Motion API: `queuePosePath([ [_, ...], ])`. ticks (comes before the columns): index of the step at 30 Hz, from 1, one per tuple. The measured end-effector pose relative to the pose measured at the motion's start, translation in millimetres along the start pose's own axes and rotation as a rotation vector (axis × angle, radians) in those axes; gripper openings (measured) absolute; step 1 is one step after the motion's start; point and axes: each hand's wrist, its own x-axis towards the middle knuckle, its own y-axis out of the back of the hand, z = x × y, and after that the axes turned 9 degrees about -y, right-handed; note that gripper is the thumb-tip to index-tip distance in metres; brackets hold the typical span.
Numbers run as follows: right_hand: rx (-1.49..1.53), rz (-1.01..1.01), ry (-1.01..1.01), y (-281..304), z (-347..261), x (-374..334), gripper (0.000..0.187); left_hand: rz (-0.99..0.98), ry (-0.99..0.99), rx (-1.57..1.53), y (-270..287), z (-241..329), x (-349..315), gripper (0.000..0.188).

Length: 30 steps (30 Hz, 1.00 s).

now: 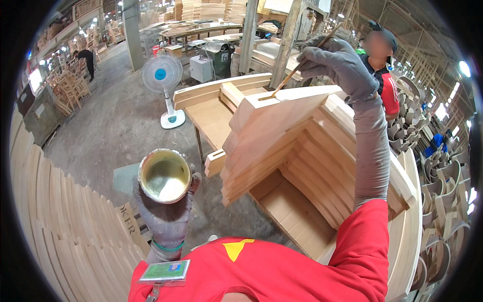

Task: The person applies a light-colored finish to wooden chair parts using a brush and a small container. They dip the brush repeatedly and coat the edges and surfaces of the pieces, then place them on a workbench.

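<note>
My left hand [163,214], in a grey glove, is wrapped round a tub [146,187] with a crusted rim. A pale yellowish liquid [168,183] lies in the bottom of the tub. In my gloved right hand [342,65] is a thin wooden stick [296,71], slanting down to the left. Its lower tip is at a slot [266,98] in the end of the top board of a stack of pale shaped wooden pieces [271,121]. I cannot tell whether the tip is inside the slot or only touching its edge.
The stacked pieces stand on a wooden table [297,211]. A white fan [161,75] stands on the floor beyond my left hand. Rows of boards [60,221] line the left side. At the right a person [385,70] stands near curved wooden parts [443,191].
</note>
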Motion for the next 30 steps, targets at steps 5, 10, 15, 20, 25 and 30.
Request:
queuePosePath([
  [5,0.103,0.067,0.136,17,4,-39,0.027,-0.125,0.111,-0.049,-16,-18,-3,0.049],
  [10,0.102,0.609,0.254,-33,9,-114,0.024,-0.124,0.299,-0.052,-23,-55,-14,0.059],
  [15,0.018,0.852,0.334,-107,26,-210,0.009,-0.181,0.437,0.054,-32,-107,-21,0.062],
  [20,0.108,0.9,0.306,-154,53,-255,0.025,-0.357,0.582,0.008,-43,-134,-32,0.054],
  [25,0.2,0.919,0.23,-155,35,-288,0.024,-0.661,0.659,0.015,-54,-155,-24,0.064],
  [30,-0.013,1.129,0.164,-165,38,-288,0.015,-0.819,0.783,-0.071,-65,-175,-23,0.077],
])
